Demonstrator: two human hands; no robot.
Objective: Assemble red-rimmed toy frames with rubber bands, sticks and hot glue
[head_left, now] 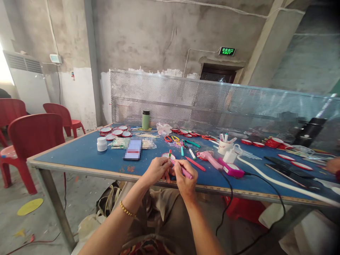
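Note:
My left hand (157, 170) is closed in a pinch near the table's front edge, on a small stick (170, 154) with red and green bands that stands up from the fingertips. A pink marker pen (187, 174) lies in the grip of my right hand (186, 182), its front end towards the stick. The pen's tip is hard to make out between the fingers. Just behind both hands lies a round white disc (166, 155) with a red rim, partly covered. To the right are a red pen (197, 165) and a white marker with a green end (192, 153).
A phone (132, 149), a white jar (101, 144) and a green bottle (145, 120) stand or lie left and behind. Right are a pink glue gun (211, 159), a magenta box (231, 169), cables and a pen cup (224, 146). Another person's hand (333, 165) shows far right.

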